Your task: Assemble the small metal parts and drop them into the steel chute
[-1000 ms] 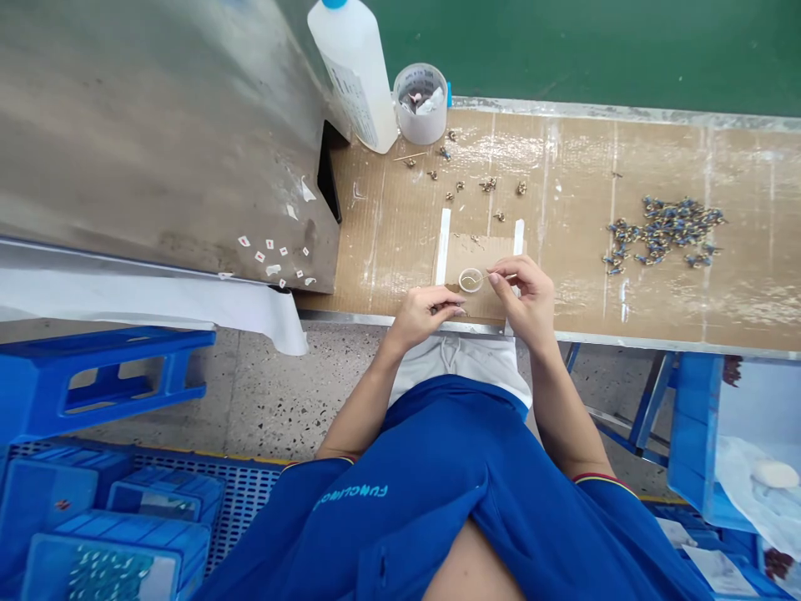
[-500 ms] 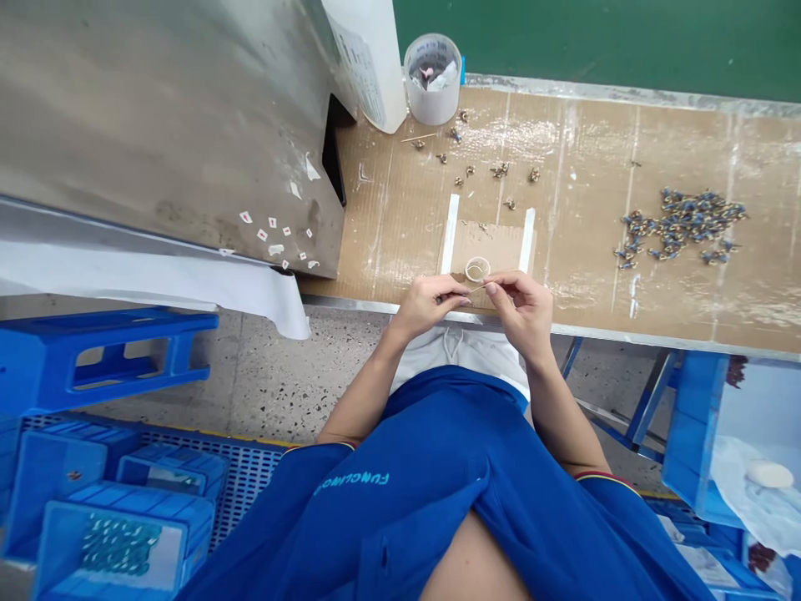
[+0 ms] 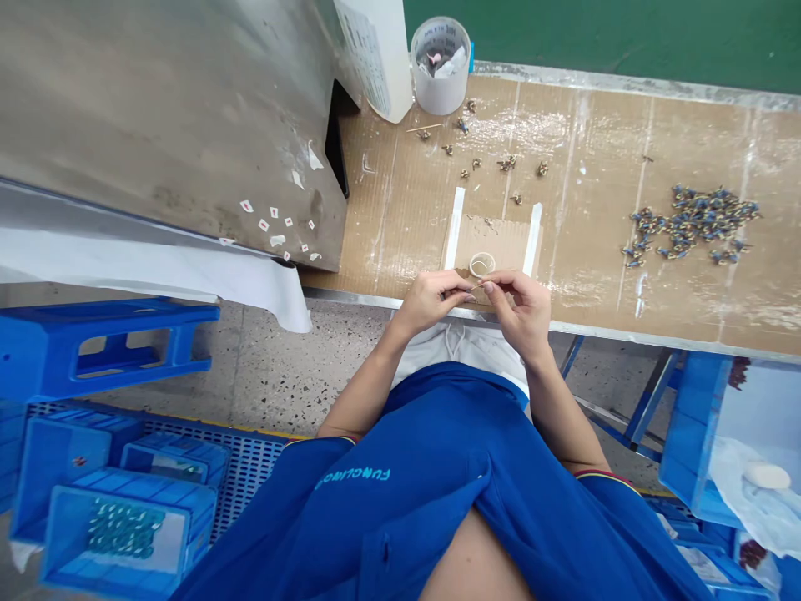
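At the near edge of the cardboard-covered bench, my two hands meet. My right hand (image 3: 521, 305) pinches a thin wooden toothpick (image 3: 481, 285), its tip pointing left toward my other hand. My left hand (image 3: 431, 302) is closed, thumb against fingers, at that tip; whatever it grips is too small and covered to name. Just beyond the fingertips stands a small round clear cup (image 3: 481, 265) on a cardboard pad (image 3: 504, 238) between two white tape strips. Several small brass-and-blue metal parts (image 3: 506, 164) lie scattered beyond the pad.
A pile of blue-and-brass parts (image 3: 707, 215) lies to the right. At the back stand a tape-roll cup (image 3: 441, 92) with scraps and a white bottle (image 3: 381, 58). A metal housing (image 3: 250, 125) borders the left. Blue bins (image 3: 128, 517) and a blue stool (image 3: 37, 355) are below.
The view has shifted slightly, so the bench things appear a little higher and further right. Both hands keep nearly the same pose, fingertips still together by the cup.
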`<action>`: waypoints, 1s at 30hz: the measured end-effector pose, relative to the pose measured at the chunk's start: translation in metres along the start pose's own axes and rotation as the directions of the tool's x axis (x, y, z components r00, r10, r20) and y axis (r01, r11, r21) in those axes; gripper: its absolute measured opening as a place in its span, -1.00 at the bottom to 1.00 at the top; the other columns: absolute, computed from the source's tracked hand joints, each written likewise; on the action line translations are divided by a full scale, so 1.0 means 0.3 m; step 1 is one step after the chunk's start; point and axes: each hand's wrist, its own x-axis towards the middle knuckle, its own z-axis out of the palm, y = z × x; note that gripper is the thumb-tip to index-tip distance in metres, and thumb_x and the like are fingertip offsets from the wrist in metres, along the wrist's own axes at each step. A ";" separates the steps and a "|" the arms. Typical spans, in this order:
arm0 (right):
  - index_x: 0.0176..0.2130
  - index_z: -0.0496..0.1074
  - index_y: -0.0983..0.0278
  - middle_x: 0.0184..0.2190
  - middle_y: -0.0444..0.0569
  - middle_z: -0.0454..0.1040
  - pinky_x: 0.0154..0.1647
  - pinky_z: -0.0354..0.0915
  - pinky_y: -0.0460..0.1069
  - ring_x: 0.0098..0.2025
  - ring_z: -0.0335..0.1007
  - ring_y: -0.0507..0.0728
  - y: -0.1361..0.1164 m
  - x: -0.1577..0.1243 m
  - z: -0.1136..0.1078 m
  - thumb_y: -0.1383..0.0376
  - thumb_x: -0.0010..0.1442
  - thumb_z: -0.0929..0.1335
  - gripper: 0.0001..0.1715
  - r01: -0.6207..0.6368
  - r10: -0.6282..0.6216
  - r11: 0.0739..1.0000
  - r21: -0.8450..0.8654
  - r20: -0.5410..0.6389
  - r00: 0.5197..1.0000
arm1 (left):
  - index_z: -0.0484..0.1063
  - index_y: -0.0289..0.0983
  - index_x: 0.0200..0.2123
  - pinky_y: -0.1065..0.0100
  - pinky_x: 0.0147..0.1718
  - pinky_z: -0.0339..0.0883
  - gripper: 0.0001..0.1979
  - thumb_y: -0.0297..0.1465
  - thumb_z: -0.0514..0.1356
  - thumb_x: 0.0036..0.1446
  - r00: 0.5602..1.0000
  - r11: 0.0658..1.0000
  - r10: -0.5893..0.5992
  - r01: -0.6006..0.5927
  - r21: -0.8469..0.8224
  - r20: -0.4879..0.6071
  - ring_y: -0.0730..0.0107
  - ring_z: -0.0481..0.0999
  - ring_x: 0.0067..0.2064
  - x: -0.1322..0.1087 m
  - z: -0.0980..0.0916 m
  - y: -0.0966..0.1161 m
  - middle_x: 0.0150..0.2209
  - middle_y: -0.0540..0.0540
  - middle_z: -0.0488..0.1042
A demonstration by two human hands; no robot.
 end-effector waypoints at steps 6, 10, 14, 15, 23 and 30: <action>-0.29 0.52 0.16 -0.38 -0.12 0.62 -0.35 0.39 -0.01 -0.37 0.51 0.07 -0.014 0.006 -0.004 0.26 0.33 0.36 -0.86 0.113 -0.112 0.990 -0.085 0.016 0.994 | 0.61 -0.31 -0.26 0.44 -0.37 0.36 -0.90 -0.45 0.27 0.24 1.000 1.000 0.009 -0.009 0.000 -0.010 0.47 0.52 -0.40 -0.002 -0.002 -0.002 -0.35 -0.08 0.62; -0.28 0.52 0.16 -0.36 -0.11 0.62 -0.33 0.40 0.01 -0.35 0.53 0.08 -0.011 0.009 -0.005 0.27 0.34 0.34 -0.85 0.156 -0.153 0.982 -0.109 0.038 0.988 | 0.61 -0.32 -0.28 0.45 -0.36 0.37 -0.91 -0.48 0.27 0.23 1.000 1.000 0.023 -0.023 -0.015 -0.012 0.46 0.53 -0.38 -0.001 -0.004 -0.001 -0.35 -0.08 0.62; -0.28 0.51 0.16 -0.37 -0.11 0.62 -0.33 0.41 0.01 -0.34 0.54 0.09 -0.004 0.012 -0.005 0.27 0.35 0.33 -0.84 0.159 -0.155 0.979 -0.131 0.038 0.987 | 0.60 -0.32 -0.27 0.44 -0.35 0.38 -0.92 -0.48 0.28 0.22 1.000 1.000 0.005 -0.005 -0.020 -0.008 0.45 0.55 -0.37 -0.001 -0.001 -0.003 -0.34 -0.09 0.62; -0.28 0.51 0.16 -0.37 -0.11 0.62 -0.33 0.41 0.01 -0.34 0.54 0.09 -0.003 0.012 -0.004 0.27 0.35 0.33 -0.84 0.161 -0.157 0.977 -0.137 0.042 0.987 | 0.60 -0.32 -0.27 0.44 -0.34 0.38 -0.93 -0.48 0.28 0.22 1.000 1.000 0.008 -0.008 -0.023 -0.011 0.45 0.55 -0.36 -0.002 0.000 -0.004 -0.34 -0.09 0.63; -0.28 0.52 0.16 -0.35 -0.09 0.61 -0.30 0.42 0.01 -0.31 0.54 0.10 -0.005 0.007 -0.012 0.19 0.35 0.35 -0.82 0.082 -0.081 0.995 -0.050 0.022 0.996 | 0.61 -0.31 -0.29 0.44 -0.37 0.37 -0.91 -0.44 0.28 0.23 1.000 0.999 -0.019 0.019 -0.030 -0.002 0.45 0.54 -0.38 -0.004 -0.005 -0.005 -0.36 -0.08 0.62; -0.29 0.49 0.16 -0.34 -0.05 0.50 -0.31 0.40 0.04 -0.29 0.46 0.11 0.048 0.068 -0.025 0.02 0.31 0.36 -0.71 -0.015 0.018 1.000 0.019 -0.153 0.988 | 0.62 -0.31 -0.27 0.44 -0.39 0.38 -0.90 -0.40 0.31 0.22 0.999 0.997 -0.040 0.039 -0.067 -0.016 0.44 0.55 -0.38 -0.004 -0.006 0.001 -0.34 -0.11 0.63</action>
